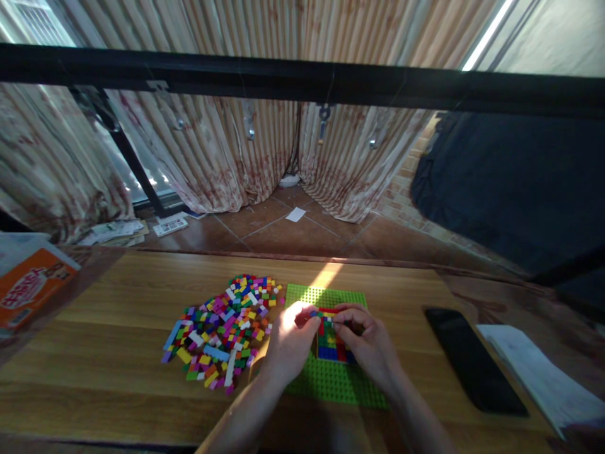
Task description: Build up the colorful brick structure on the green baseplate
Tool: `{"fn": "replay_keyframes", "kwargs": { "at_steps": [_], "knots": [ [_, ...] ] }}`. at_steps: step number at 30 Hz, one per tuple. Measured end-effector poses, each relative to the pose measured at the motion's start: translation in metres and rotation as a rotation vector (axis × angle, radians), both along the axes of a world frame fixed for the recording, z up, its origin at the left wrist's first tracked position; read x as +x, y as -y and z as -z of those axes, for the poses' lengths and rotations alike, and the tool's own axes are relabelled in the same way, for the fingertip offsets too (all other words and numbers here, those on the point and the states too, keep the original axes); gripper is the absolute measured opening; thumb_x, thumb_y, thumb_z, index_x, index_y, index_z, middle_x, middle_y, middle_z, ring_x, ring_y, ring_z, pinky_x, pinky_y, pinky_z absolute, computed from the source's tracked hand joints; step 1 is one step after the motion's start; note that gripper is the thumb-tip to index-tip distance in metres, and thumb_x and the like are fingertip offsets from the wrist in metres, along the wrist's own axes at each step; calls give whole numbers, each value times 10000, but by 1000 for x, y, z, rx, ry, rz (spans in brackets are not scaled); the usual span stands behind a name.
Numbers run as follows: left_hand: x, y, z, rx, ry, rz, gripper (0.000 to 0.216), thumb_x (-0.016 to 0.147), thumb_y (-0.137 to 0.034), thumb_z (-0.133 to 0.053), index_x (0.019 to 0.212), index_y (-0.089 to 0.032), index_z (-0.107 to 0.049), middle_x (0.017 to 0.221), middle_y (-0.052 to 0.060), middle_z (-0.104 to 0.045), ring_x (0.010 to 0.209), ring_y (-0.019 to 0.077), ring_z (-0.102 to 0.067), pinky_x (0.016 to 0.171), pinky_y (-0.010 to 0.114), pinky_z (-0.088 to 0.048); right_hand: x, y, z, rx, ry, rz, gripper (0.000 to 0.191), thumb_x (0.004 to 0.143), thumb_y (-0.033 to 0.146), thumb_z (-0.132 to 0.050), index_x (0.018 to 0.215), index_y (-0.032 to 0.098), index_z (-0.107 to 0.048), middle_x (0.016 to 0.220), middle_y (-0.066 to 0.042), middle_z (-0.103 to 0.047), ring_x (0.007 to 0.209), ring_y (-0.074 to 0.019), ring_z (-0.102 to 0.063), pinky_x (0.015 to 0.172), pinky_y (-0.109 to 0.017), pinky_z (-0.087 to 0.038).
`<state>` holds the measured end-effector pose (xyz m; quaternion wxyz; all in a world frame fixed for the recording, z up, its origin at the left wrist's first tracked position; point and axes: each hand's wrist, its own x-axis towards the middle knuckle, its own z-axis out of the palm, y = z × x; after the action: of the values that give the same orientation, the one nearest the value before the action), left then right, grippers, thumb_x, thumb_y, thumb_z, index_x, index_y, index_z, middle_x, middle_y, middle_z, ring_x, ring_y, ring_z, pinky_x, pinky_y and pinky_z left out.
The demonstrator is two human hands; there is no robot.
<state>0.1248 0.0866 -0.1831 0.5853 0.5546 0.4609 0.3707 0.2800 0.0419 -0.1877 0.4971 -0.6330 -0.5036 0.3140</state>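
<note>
A green baseplate [331, 296] lies flat on the wooden table [118, 302], with a patch of red, blue, yellow and green bricks [331, 343] built on its middle. My left hand [290, 340] rests on the plate's left side, fingers pinched at the top edge of the built patch on a small brick I cannot make out. My right hand [371, 343] lies over the patch's right side, fingers curled and meeting the left fingertips. A pile of loose coloured bricks [222, 328] spreads out just left of the plate.
A black phone [472, 362] lies to the right of the plate, with white papers [539, 378] beyond it at the table's right edge. An orange box [28, 287] stands at the far left. Behind the table are a tiled floor, curtains and a black bar.
</note>
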Motion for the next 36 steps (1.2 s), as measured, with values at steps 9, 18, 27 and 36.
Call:
{"fn": "replay_keyframes", "kwargs": {
  "at_steps": [9, 18, 27, 36],
  "knots": [
    [-2, 0, -4, -6, 65, 35, 137, 772, -206, -591, 882, -165, -663, 789, 2, -667, 751, 153, -612, 683, 244, -489, 1, 5, -6, 68, 141, -29, 200, 829, 370, -637, 968, 255, -722, 1110, -73, -652, 1026, -233, -617, 896, -421, -502],
    [-2, 8, -15, 157, 37, 82, 131, 802, -185, -588, 900, -182, -676, 824, 18, -688, 795, 169, -643, 753, 265, -517, -9, 6, -8, 191, 244, -17, 114, 866, 308, -623, 889, 281, -731, 1035, -44, -680, 1010, -219, -601, 901, -416, -503],
    [0, 6, -9, 69, 54, 42, 110, 781, -222, -621, 848, -168, -690, 780, 8, -684, 739, 151, -627, 703, 248, -514, -6, 8, -18, 327, 573, -4, 123, 892, 223, -600, 890, 256, -718, 945, -35, -706, 961, -230, -582, 891, -450, -462],
    [-5, 0, -7, 48, -66, -48, 229, 805, -267, -606, 997, -164, -676, 974, 55, -716, 894, 182, -664, 808, 290, -516, 25, 18, -21, 291, 652, -99, 154, 914, 230, -559, 935, 265, -708, 977, -48, -678, 950, -227, -583, 832, -420, -483]
  ]
}}
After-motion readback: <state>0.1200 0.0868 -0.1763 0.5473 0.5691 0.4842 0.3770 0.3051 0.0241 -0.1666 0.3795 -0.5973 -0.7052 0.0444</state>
